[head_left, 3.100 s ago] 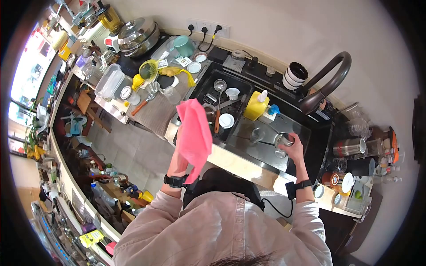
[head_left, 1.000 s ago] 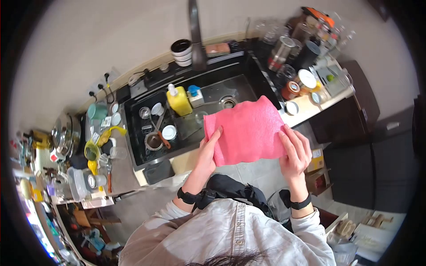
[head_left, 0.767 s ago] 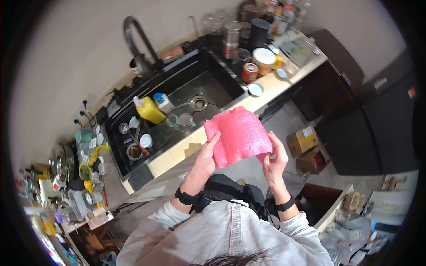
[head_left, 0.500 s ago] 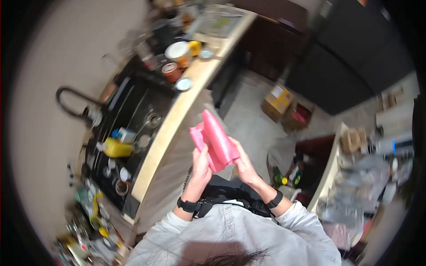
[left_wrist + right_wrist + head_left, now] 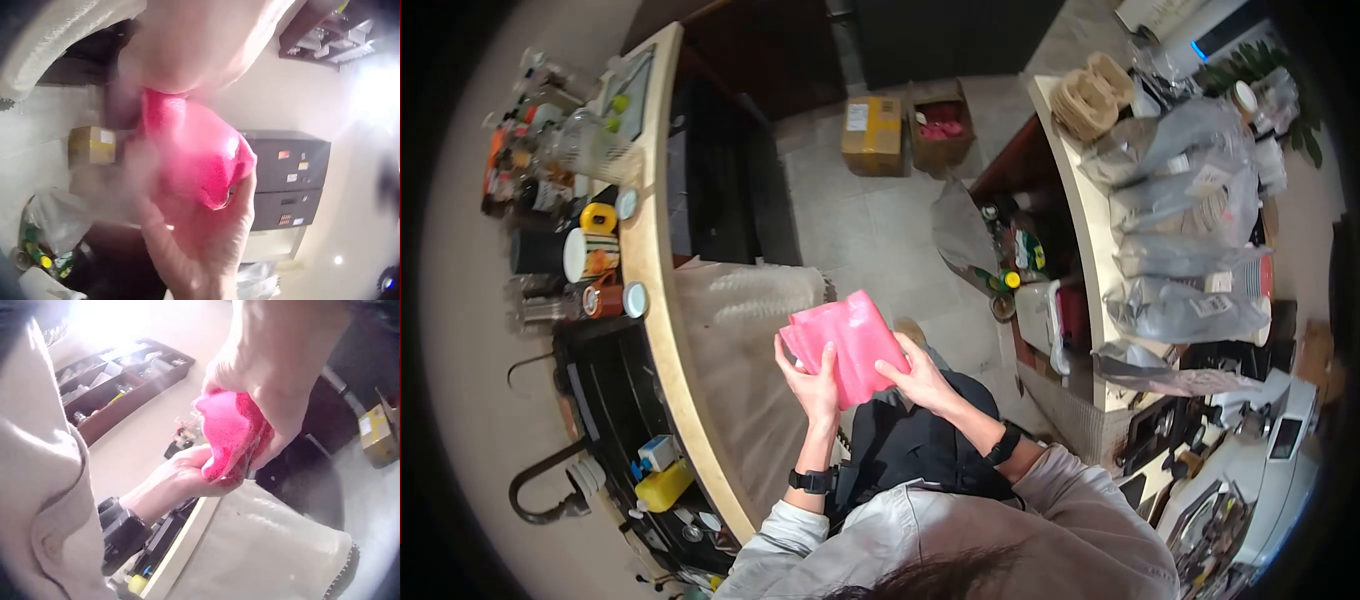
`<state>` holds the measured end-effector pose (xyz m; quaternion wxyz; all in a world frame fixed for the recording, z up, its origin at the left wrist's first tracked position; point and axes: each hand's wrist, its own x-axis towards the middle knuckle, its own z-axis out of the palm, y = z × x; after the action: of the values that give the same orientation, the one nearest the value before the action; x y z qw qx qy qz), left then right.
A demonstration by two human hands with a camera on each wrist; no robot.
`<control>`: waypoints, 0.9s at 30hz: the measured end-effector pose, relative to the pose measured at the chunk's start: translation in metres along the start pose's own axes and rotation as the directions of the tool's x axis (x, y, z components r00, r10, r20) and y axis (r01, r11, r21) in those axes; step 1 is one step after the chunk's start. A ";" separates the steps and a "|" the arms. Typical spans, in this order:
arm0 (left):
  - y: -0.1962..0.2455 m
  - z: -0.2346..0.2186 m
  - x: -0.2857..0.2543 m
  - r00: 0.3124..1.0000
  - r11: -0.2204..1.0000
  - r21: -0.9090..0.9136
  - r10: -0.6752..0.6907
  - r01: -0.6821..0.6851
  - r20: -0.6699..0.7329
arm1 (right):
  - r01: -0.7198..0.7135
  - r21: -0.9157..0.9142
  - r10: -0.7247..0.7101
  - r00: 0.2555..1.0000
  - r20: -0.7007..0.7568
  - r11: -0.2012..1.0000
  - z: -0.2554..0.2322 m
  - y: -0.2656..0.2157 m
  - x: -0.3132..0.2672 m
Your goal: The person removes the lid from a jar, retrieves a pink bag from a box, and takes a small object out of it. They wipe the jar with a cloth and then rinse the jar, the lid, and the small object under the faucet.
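Observation:
A pink cloth [image 5: 847,345], folded into a small bundle, is held between both hands in front of the body. The left hand [image 5: 812,385] grips its left side, thumb on top. The right hand [image 5: 917,375] pinches the lower right edge, thumb on the upper face. In the left wrist view the cloth [image 5: 203,147] bulges between the two hands, partly blurred. The right wrist view shows the cloth [image 5: 228,428] gripped from both sides, with most fingertips hidden behind it.
At left, a counter edge [image 5: 662,200] borders the black sink with a yellow bottle [image 5: 664,486]. Two cardboard boxes, one a yellow box [image 5: 872,135], stand on the floor ahead. Grey plastic bags [image 5: 1185,210] cover the right counter. A fabric cover [image 5: 745,300] hangs below the left counter.
The view has turned right, from the sink toward the floor boxes and bagged counter. The cloth, earlier spread wide between the hands, is now folded smaller, with the hands closer together.

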<state>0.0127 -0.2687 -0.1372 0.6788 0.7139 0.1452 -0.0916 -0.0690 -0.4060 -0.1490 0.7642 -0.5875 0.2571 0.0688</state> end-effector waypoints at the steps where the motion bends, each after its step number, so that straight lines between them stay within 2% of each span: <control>1: -0.017 -0.003 0.000 0.998 0.998 0.059 -0.005 0.002 0.056 | 0.021 -0.055 -0.021 1.000 -0.011 0.998 -0.004 0.014 -0.003; 2: -0.031 -0.006 0.000 0.994 0.993 0.117 -0.012 -0.001 0.110 | 0.040 -0.111 -0.042 0.999 -0.018 0.993 -0.005 0.029 -0.007; 3: -0.037 -0.008 -0.001 0.983 0.960 0.276 -0.003 -0.048 0.183 | 0.053 -0.097 -0.058 0.997 -0.041 0.994 -0.003 0.035 -0.011; 5: -0.037 0.002 -0.014 0.977 0.940 0.329 0.020 -0.090 0.212 | 0.082 -0.078 -0.089 0.992 -0.087 0.994 0.001 0.032 -0.026; 6: -0.045 0.005 -0.018 0.973 0.928 0.354 0.035 -0.116 0.228 | 0.052 -0.141 -0.073 0.985 -0.154 0.989 0.003 0.036 -0.030; 7: -0.057 0.004 -0.022 0.966 0.923 0.377 -0.028 -0.074 0.258 | 0.015 -0.201 -0.060 0.974 -0.220 0.979 0.004 0.040 -0.034; 9: -0.071 0.002 -0.028 0.913 0.961 0.170 -0.263 0.218 0.312 | -0.074 -0.301 -0.054 0.917 -0.396 0.951 -0.002 0.073 -0.039; 10: -0.079 0.002 -0.031 0.861 0.928 0.068 -0.366 0.367 0.354 | -0.111 -0.337 -0.064 0.882 -0.467 0.935 -0.017 0.091 -0.041; 11: -0.089 -0.009 -0.029 0.761 0.882 0.239 -0.471 0.406 0.447 | -0.127 -0.445 -0.148 0.833 -0.533 0.887 -0.037 0.104 -0.045; 12: -0.089 -0.012 -0.033 0.718 0.844 0.206 -0.531 0.495 0.449 | -0.160 -0.566 -0.259 0.767 -0.587 0.809 -0.065 0.102 -0.050; 13: -0.086 -0.016 -0.035 0.673 0.798 0.174 -0.586 0.577 0.452 | -0.163 -0.616 -0.361 0.686 -0.632 0.771 -0.099 0.120 -0.052; 14: -0.086 -0.020 -0.038 0.624 0.743 0.143 -0.636 0.653 0.454 | -0.302 -0.549 -0.311 0.574 -0.757 0.779 -0.140 0.139 -0.057; 15: -0.092 -0.028 -0.040 0.611 0.731 0.174 -0.656 0.660 0.442 | -0.148 -0.614 -0.494 0.461 -0.737 0.776 -0.178 0.147 -0.059; 16: -0.101 -0.036 -0.041 0.599 0.719 0.203 -0.676 0.665 0.430 | -0.273 -0.786 -0.701 0.356 -0.618 0.555 -0.220 0.153 -0.060; 17: -0.106 -0.042 -0.043 0.595 0.700 0.187 -0.694 0.689 0.406 | -0.443 -0.811 -0.777 0.321 -0.542 0.383 -0.260 0.160 -0.062; 18: -0.112 -0.046 -0.044 0.590 0.681 0.170 -0.712 0.712 0.381 | -0.702 -0.421 -0.369 0.238 -0.899 0.574 -0.304 0.198 -0.068; 19: -0.122 -0.051 -0.047 0.596 0.670 0.162 -0.727 0.724 0.340 | -0.809 -0.387 -0.428 0.189 -0.884 0.443 -0.396 0.318 -0.082; 20: -0.135 -0.054 -0.051 0.603 0.660 0.151 -0.740 0.736 0.298 | -0.880 -0.219 -0.203 0.143 -0.969 0.422 -0.415 0.309 -0.075; 21: -0.152 -0.060 -0.055 0.588 0.629 0.143 -0.770 0.764 0.246 | -0.894 -0.208 -0.106 0.181 -0.978 0.397 -0.434 0.315 -0.068; 23: -0.183 -0.065 -0.072 0.547 0.567 0.121 -0.821 0.815 0.164 | -0.884 -0.271 0.000 0.293 -0.956 0.380 -0.472 0.350 -0.055; 26: -0.236 -0.076 -0.099 0.361 0.369 -0.013 -0.902 0.929 0.236 | -0.825 -0.400 0.044 0.453 -0.890 0.399 -0.505 0.397 -0.036; 27: -0.243 -0.072 -0.106 0.334 0.343 -0.002 -0.911 0.939 0.242 | -0.800 -0.438 0.041 0.496 -0.867 0.411 -0.516 0.407 -0.030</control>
<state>-0.1728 -0.1973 -0.3268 0.5652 0.4410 0.4630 -0.5212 -0.4215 -0.7592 -0.5772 0.1632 -0.7366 0.6399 0.1461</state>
